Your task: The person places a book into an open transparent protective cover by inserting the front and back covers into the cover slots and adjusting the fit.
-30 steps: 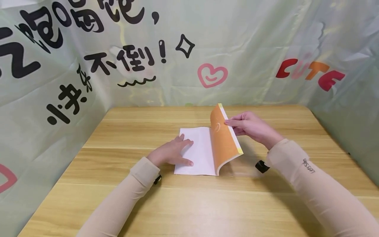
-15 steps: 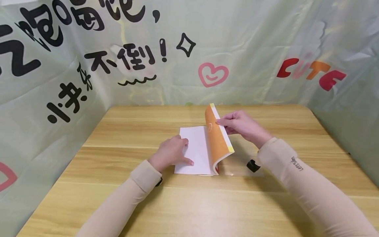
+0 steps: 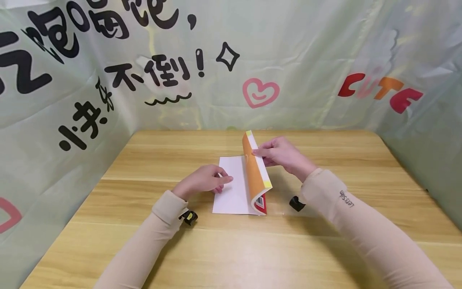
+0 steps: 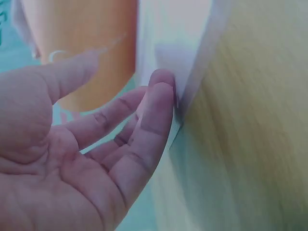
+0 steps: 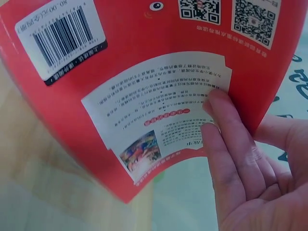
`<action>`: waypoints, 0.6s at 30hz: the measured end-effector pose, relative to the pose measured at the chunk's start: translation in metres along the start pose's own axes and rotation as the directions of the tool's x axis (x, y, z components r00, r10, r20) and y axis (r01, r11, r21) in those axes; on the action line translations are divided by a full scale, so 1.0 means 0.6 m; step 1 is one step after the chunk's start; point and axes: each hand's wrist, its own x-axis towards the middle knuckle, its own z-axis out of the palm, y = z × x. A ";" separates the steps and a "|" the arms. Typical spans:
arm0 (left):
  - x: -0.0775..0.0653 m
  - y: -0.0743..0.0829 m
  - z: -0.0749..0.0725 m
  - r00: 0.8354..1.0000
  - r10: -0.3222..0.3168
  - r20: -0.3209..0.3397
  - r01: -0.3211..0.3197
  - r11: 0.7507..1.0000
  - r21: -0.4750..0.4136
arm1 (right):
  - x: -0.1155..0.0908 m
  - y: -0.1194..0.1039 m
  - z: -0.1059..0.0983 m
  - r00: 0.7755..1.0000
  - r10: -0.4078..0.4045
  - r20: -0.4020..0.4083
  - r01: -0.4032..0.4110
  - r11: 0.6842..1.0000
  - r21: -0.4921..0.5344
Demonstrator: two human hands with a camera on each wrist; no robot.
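A paperback book lies on the table with a white page flat on its left side. Its other part stands raised and bent, an orange page facing left and a red back cover with a barcode facing right. My right hand pinches the raised part at its outer edge, fingers against the red cover. The left hand is over the white page's left edge, fingers loosely bent and thumb apart. In the left wrist view its fingertips overlap the page's edge, with nothing pinched.
The wooden table has a printed cloth behind it and at both sides. A faint clear film shows on the table right of the book. Black wrist devices sit under both sleeves.
My right hand has swung the raised part leftward, bringing the red back cover into sight. The left hand, spread on the white page before, has drawn its fingers in and lifted toward the page's left edge.
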 end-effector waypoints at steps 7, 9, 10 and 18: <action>0.006 -0.002 -0.002 0.997 0.014 0.080 0.011 0.953 -0.303 | 0.011 -0.003 0.023 1.000 0.019 -0.013 -0.019 0.999 -0.050; 0.008 -0.003 -0.001 0.995 0.013 0.100 0.024 0.933 -0.359 | 0.012 -0.004 0.028 0.999 0.025 -0.023 -0.026 0.997 -0.073; 0.007 -0.003 -0.001 0.994 0.013 0.107 0.029 0.925 -0.380 | 0.013 -0.004 0.031 0.999 0.027 -0.029 -0.030 0.996 -0.081; 0.008 -0.005 -0.001 0.991 0.027 0.130 0.038 0.879 -0.476 | 0.023 -0.004 0.059 0.998 0.046 -0.042 -0.051 0.990 -0.130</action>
